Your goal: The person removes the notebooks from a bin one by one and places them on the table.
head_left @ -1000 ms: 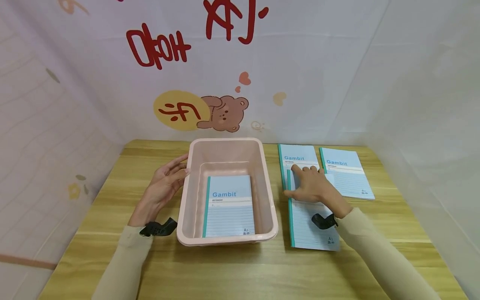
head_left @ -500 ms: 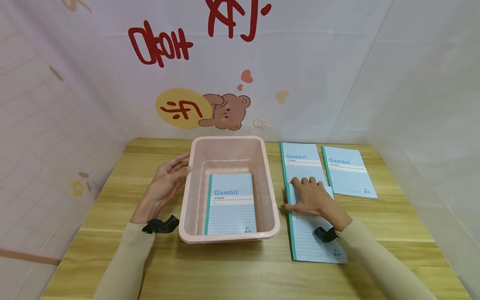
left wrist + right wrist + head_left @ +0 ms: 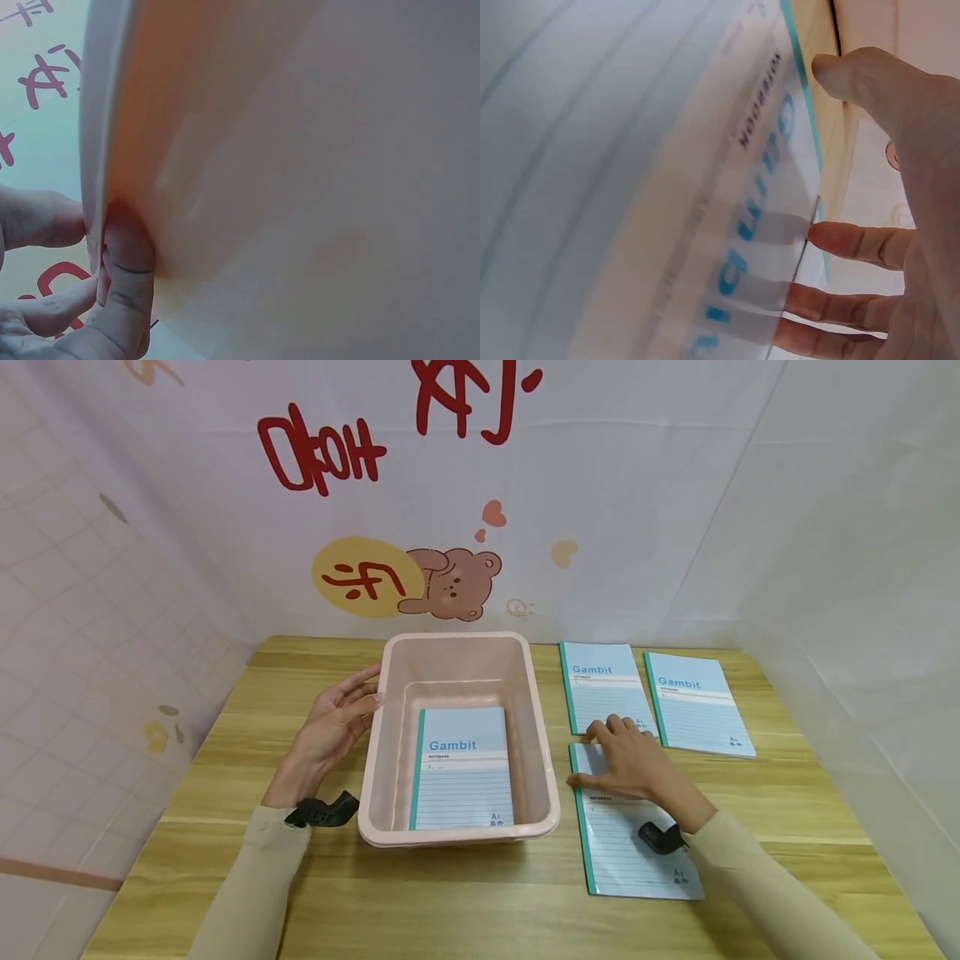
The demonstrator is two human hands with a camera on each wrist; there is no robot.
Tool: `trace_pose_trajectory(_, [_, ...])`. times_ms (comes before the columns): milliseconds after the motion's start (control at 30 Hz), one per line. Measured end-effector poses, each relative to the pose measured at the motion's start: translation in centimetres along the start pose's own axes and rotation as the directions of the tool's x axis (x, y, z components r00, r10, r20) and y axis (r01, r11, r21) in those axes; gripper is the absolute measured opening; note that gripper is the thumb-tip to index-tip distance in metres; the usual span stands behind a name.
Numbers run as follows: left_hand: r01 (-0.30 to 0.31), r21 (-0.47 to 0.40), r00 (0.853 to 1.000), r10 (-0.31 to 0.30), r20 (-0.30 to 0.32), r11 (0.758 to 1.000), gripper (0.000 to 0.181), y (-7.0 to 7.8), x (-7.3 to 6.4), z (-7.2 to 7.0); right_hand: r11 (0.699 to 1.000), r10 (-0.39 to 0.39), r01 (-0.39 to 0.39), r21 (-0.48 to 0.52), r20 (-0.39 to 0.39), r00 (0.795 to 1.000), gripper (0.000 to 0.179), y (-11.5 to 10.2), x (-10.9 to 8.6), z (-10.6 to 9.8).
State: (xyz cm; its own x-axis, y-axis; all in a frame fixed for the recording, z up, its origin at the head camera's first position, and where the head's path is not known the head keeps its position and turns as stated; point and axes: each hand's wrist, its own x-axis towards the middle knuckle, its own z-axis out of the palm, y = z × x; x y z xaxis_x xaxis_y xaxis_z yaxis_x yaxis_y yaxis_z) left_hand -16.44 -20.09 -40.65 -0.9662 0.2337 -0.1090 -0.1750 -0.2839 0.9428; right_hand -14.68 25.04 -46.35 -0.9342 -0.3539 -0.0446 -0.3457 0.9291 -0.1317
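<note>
My left hand (image 3: 333,727) is at the left side of a pale pink plastic bin (image 3: 543,777), gripping its rim. In the left wrist view the fingers (image 3: 129,259) lie on both sides of that rim. Inside the bin lies one light blue notebook (image 3: 463,785) marked Gambit. My right hand (image 3: 630,760) is over the top part of another such notebook (image 3: 637,852) on the table. Its fingertips (image 3: 832,238) touch the notebook's top edge in the right wrist view, while the thumb (image 3: 836,75) stands apart from the green spine.
Two more Gambit notebooks, a left one (image 3: 603,681) and a right one (image 3: 697,710), lie side by side at the back right of the wooden table (image 3: 450,910). A printed curtain (image 3: 622,468) hangs directly behind the table.
The front right notebook has slid toward me with my right hand, uncovering the notebook behind it. My left hand stays on the bin.
</note>
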Motion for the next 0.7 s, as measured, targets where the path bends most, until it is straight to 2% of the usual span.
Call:
trace_pose_trajectory(200, [0.003, -0.006, 1.000, -0.003, -0.003, 1.000, 0.067, -0.1, 0.1, 0.0, 0.998, -0.005, 0.007, 0.057, -0.031, 1.000, 0.067, 0.4, -0.2, -1.1])
trace_pose_trajectory(333, [0.004, -0.002, 1.000, -0.004, -0.004, 1.000, 0.066, -0.2, 0.1, 0.1, 0.996, 0.004, -0.002, 0.085, -0.029, 1.000, 0.067, 0.7, 0.0, -2.3])
trace_pose_trajectory(700, [0.008, -0.015, 1.000, -0.008, 0.000, 1.000, 0.066, -0.1, 0.0, -0.1, 0.994, 0.018, -0.016, 0.109, -0.022, 1.000, 0.072, 0.7, 1.1, -7.2])
